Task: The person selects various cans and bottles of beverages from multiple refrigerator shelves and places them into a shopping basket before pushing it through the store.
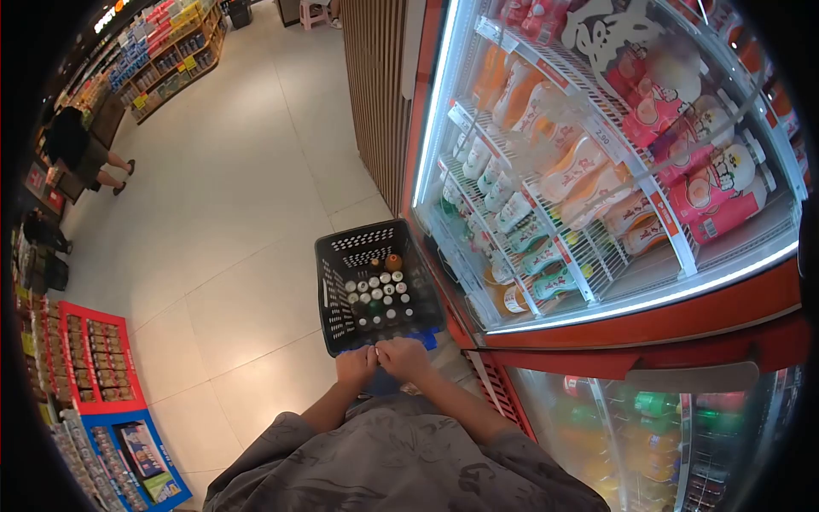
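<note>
A black plastic basket (327, 282) stands at the centre, holding several bottles with white caps and a round orange-brown item (392, 262). At its near edge, my left hand (357, 365) and my right hand (403, 359) are side by side, nearly touching, with fingers curled. What they grip is mostly hidden beneath them. A blue part (424, 340) shows under the basket's near right corner.
A lit drinks fridge (597, 317) with a red frame rises close on the right; another fridge (631, 435) is below it. Slatted panel (373, 102) ahead. Display racks (98, 354) line the left. A person (75, 145) is at the upper left.
</note>
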`<control>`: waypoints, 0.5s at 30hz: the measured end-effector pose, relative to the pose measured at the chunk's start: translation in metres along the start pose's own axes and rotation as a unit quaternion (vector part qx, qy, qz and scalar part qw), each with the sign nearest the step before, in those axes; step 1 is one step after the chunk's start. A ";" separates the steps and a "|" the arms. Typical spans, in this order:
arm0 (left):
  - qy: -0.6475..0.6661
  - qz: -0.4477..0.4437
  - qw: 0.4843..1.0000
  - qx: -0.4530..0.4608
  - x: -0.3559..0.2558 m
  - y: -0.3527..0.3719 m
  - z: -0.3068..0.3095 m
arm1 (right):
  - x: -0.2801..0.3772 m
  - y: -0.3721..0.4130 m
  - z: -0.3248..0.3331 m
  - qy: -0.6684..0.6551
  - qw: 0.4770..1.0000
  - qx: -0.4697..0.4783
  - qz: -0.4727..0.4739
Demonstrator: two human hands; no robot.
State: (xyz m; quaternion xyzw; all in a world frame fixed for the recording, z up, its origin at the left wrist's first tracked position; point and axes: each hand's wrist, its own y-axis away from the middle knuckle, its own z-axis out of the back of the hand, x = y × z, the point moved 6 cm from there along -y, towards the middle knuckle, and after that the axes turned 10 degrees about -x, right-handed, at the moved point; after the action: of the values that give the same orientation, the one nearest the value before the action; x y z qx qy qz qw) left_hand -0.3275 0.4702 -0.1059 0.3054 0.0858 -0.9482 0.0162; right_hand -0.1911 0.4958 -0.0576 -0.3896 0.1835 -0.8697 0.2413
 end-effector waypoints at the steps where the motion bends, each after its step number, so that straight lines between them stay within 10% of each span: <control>1: 0.004 0.004 1.000 -0.001 0.002 -0.008 0.001 | -0.004 -0.007 -0.003 0.005 1.000 0.002 -0.002; 15: -0.011 0.021 0.996 -0.086 0.038 -0.148 0.004 | -0.083 -0.144 -0.056 0.064 0.994 0.084 -0.022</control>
State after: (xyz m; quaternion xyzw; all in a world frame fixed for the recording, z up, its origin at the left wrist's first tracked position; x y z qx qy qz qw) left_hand -0.3733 0.6164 -0.1019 0.2940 0.1604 -0.9401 0.0634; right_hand -0.2258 0.6672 -0.0686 -0.3149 0.1161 -0.9104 0.2419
